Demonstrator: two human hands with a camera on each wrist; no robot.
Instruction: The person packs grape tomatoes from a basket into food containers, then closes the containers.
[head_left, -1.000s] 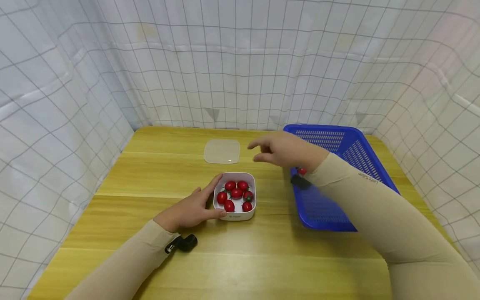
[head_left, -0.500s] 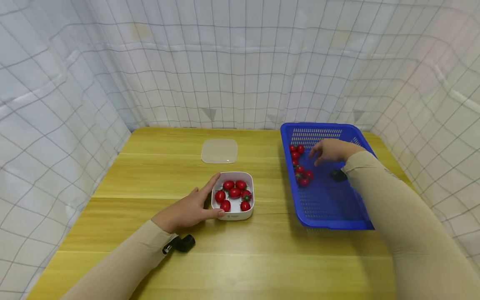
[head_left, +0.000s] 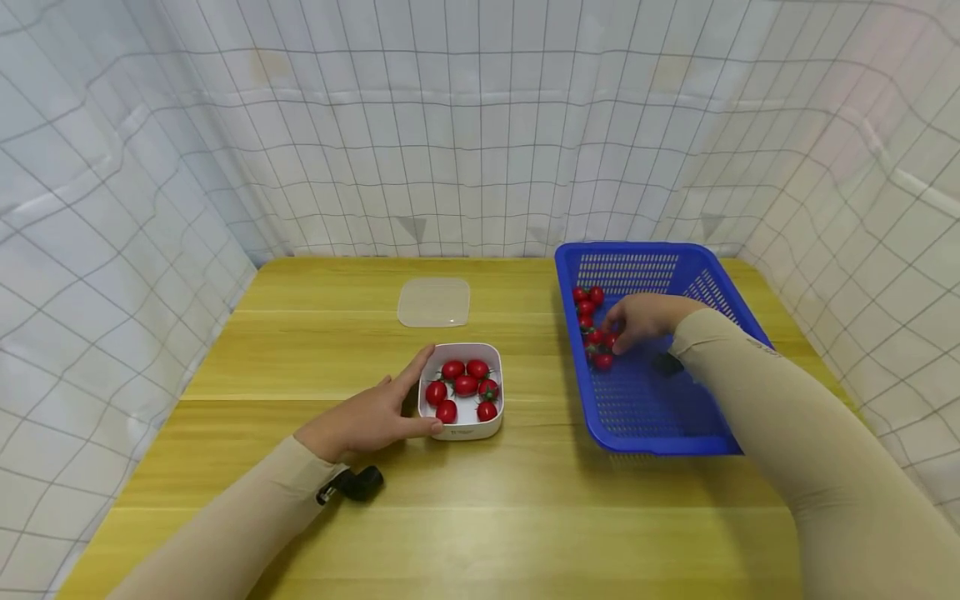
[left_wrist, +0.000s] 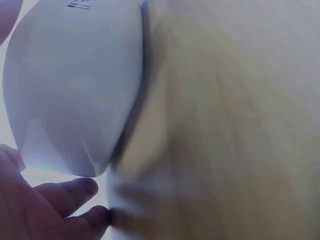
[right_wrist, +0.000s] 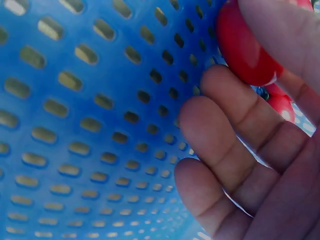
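1. Shifted leftward since half a second ago, the right hand (head_left: 643, 317) is now lowered to the tomatoes (head_left: 585, 308) gathered along the left side of the blue basket (head_left: 660, 412).
2. One red tomato (right_wrist: 247, 47) is pinched at the right thumb, inside the basket; the three lower fingers are bent side by side.
3. By the left hand (head_left: 367, 421), the white box (head_left: 474, 431) is touched at its left side, thumb and forefinger spread wide.
4. Seven red tomatoes (head_left: 466, 385) are contained in the box.
5. Beyond it, a flat translucent square (head_left: 434, 302) is laid on the wooden table (head_left: 480, 517).
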